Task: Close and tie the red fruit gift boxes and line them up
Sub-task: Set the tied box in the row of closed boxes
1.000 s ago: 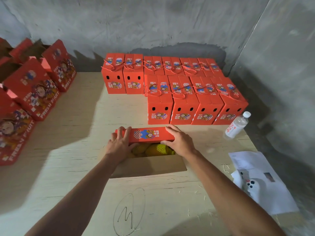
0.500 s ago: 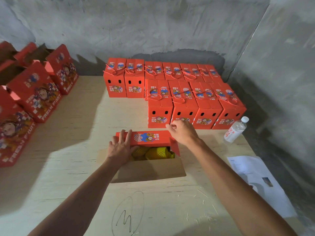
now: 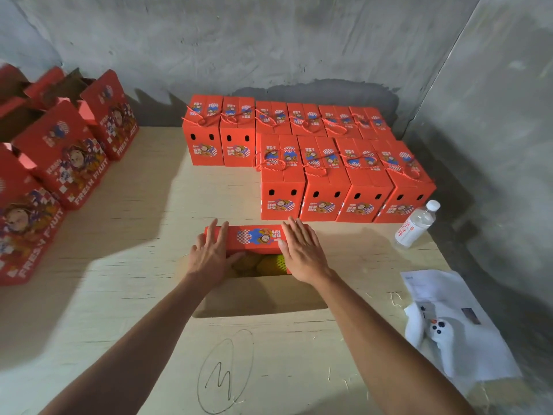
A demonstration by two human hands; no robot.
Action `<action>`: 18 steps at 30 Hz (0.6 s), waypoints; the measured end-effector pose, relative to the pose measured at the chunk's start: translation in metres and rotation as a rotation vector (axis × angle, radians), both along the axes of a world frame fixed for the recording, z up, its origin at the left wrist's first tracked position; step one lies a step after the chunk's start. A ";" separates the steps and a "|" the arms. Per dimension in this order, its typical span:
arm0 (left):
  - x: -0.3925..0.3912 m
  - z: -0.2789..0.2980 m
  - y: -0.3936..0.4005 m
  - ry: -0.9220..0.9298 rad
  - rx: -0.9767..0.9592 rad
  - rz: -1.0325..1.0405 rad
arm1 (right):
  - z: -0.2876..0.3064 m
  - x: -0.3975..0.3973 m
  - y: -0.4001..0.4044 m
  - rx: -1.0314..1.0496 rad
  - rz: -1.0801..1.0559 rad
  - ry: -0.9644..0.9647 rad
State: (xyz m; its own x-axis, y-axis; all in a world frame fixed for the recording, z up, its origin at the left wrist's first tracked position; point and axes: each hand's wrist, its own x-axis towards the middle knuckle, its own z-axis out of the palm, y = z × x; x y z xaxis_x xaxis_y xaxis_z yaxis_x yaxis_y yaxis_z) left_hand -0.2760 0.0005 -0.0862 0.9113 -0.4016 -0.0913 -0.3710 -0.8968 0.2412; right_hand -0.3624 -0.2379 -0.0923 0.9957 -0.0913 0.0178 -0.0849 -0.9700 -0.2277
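- Firstly, at the far left of the table (image 3: 125,265), open boxes (image 3: 59,154) are seen standing in a row.
- The left hand (image 3: 209,256) is laid flat, fingers straight, on the left end of the red flap (image 3: 256,239).
- The flap belongs to the box (image 3: 260,292) in the middle, just before the tied boxes (image 3: 326,175); yellow fruit (image 3: 263,263) is seen under it.
- The right hand (image 3: 302,250) is pressed flat on the right end, fingers spread.
- A bottle (image 3: 417,223) and papers (image 3: 443,295) are placed at the right.
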 end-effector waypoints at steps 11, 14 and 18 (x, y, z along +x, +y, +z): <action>0.013 0.039 0.059 -0.111 -0.179 0.281 | -0.005 0.003 -0.001 0.016 -0.002 -0.001; 0.007 0.049 0.040 -0.113 -0.402 0.174 | -0.006 0.003 -0.002 0.037 -0.003 -0.002; -0.020 0.023 0.022 0.044 -0.571 -0.064 | -0.007 -0.001 -0.002 0.043 0.019 -0.104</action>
